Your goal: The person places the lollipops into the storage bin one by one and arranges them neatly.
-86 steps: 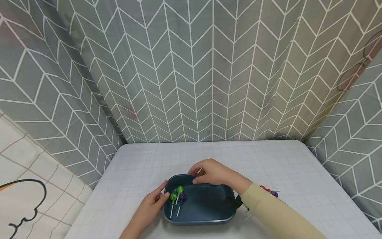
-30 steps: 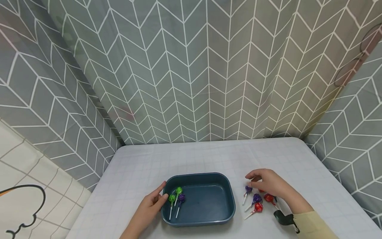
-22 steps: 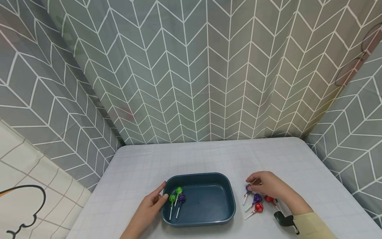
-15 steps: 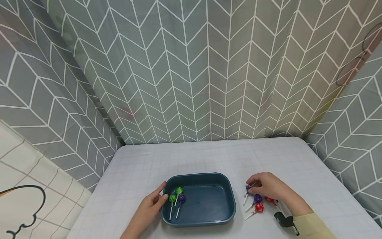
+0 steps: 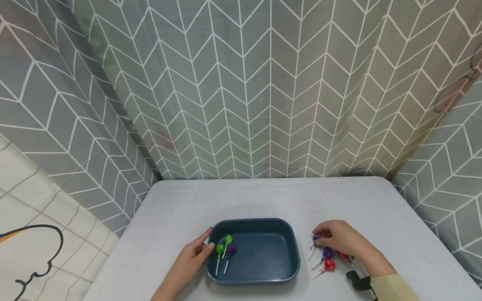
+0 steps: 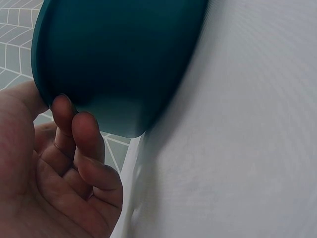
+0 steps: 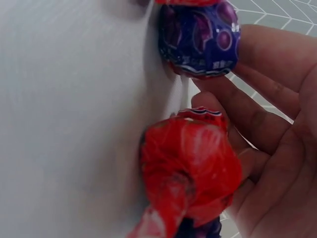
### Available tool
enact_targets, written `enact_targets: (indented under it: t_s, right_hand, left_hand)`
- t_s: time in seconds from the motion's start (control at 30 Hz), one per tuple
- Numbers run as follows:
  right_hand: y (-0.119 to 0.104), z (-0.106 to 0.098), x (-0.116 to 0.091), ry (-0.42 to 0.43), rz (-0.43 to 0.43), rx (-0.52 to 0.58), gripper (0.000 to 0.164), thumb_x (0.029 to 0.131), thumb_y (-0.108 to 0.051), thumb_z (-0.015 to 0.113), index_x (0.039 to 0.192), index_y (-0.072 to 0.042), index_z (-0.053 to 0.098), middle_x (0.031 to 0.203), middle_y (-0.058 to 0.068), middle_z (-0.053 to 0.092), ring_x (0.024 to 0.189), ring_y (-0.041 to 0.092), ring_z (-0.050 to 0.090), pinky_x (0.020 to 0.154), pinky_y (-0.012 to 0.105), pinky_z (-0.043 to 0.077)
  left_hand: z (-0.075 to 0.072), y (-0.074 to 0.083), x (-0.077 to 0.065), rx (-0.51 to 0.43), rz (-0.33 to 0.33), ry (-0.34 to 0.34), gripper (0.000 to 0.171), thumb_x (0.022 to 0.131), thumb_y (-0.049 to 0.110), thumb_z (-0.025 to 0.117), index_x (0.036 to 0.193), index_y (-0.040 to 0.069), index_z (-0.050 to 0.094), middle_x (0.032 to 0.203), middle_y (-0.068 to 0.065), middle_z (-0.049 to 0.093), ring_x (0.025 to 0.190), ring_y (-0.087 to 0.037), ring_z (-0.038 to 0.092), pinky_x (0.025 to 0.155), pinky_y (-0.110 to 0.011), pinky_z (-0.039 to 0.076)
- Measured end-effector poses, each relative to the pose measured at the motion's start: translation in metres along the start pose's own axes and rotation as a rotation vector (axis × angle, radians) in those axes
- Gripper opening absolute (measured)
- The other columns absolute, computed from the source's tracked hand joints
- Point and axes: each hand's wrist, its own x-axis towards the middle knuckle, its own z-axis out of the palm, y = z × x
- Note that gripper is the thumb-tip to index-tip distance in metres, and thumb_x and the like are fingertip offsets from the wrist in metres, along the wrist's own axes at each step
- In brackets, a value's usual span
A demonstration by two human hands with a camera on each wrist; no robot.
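Observation:
A dark blue tray (image 5: 260, 281) sits on the table, with two green lollipops (image 5: 228, 239) and a purple lollipop (image 5: 231, 249) at its left end. My left hand (image 5: 190, 257) grips the tray's left side, thumb at the rim and other fingers outside; the left wrist view shows the tray's wall (image 6: 124, 64) against the fingertips. To the right of the tray, my right hand (image 5: 344, 239) pinches a purple lollipop (image 5: 315, 237) by its head, its stick pointing toward me. Close by lie another purple lollipop (image 5: 328, 253) and a red lollipop (image 7: 190, 163), which partly hides the fingers.
A second red lollipop (image 5: 343, 256) is partly covered by the right hand. A black device (image 5: 357, 281) sits at the right wrist. White cloth covers the table (image 5: 180, 200); a grey patterned curtain (image 5: 260, 104) hangs behind it.
My right hand has moved from above the tray's far rim over to the lollipops on the right, and its fingers have closed on a purple one. The left hand stays at the tray.

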Motion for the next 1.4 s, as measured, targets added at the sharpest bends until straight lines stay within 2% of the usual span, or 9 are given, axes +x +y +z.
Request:
enact_targets:
  t_s: [0.23, 0.43, 0.63, 0.93, 1.2, 1.4]
  right_hand:
    - [-0.005, -0.005, -0.003, 0.049, -0.006, 0.025, 0.025, 0.083, -0.022, 0.081, 0.106, -0.013, 0.075, 0.097, -0.002, 0.067, 0.086, 0.016, 0.059, 0.077, 0.039, 0.055]
    - [-0.016, -0.014, -0.001, 0.105, -0.067, 0.068, 0.027, 0.087, -0.020, 0.077, 0.111, -0.011, 0.073, 0.103, -0.001, 0.068, 0.096, 0.022, 0.065, 0.077, 0.038, 0.055]
    - [-0.026, -0.016, 0.002, 0.112, -0.073, 0.156, 0.028, 0.088, -0.019, 0.077, 0.114, -0.009, 0.072, 0.109, 0.002, 0.068, 0.095, 0.020, 0.068, 0.074, 0.035, 0.056]
    - [-0.039, -0.023, 0.005, 0.116, -0.172, 0.214, 0.030, 0.090, -0.023, 0.076, 0.116, -0.011, 0.072, 0.114, 0.006, 0.067, 0.097, 0.022, 0.069, 0.080, 0.039, 0.056]
    - [-0.040, -0.017, 0.007, 0.112, -0.140, 0.237, 0.028, 0.089, -0.025, 0.076, 0.114, -0.014, 0.072, 0.110, 0.002, 0.069, 0.096, 0.019, 0.069, 0.080, 0.038, 0.056]
    - [-0.040, -0.016, 0.008, 0.099, -0.133, 0.282, 0.030, 0.089, -0.025, 0.076, 0.115, -0.011, 0.071, 0.112, 0.004, 0.068, 0.097, 0.020, 0.069, 0.081, 0.038, 0.055]
  left_hand:
    - [0.001, 0.002, 0.002, 0.005, 0.000, -0.001, 0.058, 0.099, 0.042, 0.060, 0.150, 0.020, 0.045, 0.073, -0.003, 0.055, 0.063, -0.016, 0.051, 0.057, -0.027, 0.046]
    - [0.000, 0.002, 0.002, 0.005, -0.002, -0.004, 0.058, 0.099, 0.042, 0.060, 0.150, 0.019, 0.045, 0.073, -0.003, 0.055, 0.063, -0.016, 0.051, 0.059, -0.028, 0.046]
    - [-0.001, -0.001, 0.001, -0.001, -0.014, -0.013, 0.060, 0.098, 0.044, 0.060, 0.150, 0.018, 0.045, 0.074, -0.004, 0.054, 0.064, -0.017, 0.051, 0.058, -0.028, 0.046]
    - [-0.001, -0.001, 0.001, 0.000, -0.011, -0.008, 0.062, 0.098, 0.045, 0.060, 0.150, 0.017, 0.045, 0.073, -0.004, 0.054, 0.064, -0.017, 0.051, 0.058, -0.028, 0.046]
    - [0.000, -0.002, 0.001, -0.017, -0.011, -0.022, 0.062, 0.098, 0.045, 0.060, 0.151, 0.017, 0.043, 0.074, -0.004, 0.055, 0.064, -0.017, 0.051, 0.058, -0.028, 0.046]
    - [-0.001, -0.001, 0.001, -0.019, -0.013, -0.019, 0.063, 0.097, 0.046, 0.060, 0.151, 0.018, 0.044, 0.074, -0.004, 0.054, 0.064, -0.017, 0.051, 0.058, -0.028, 0.046]
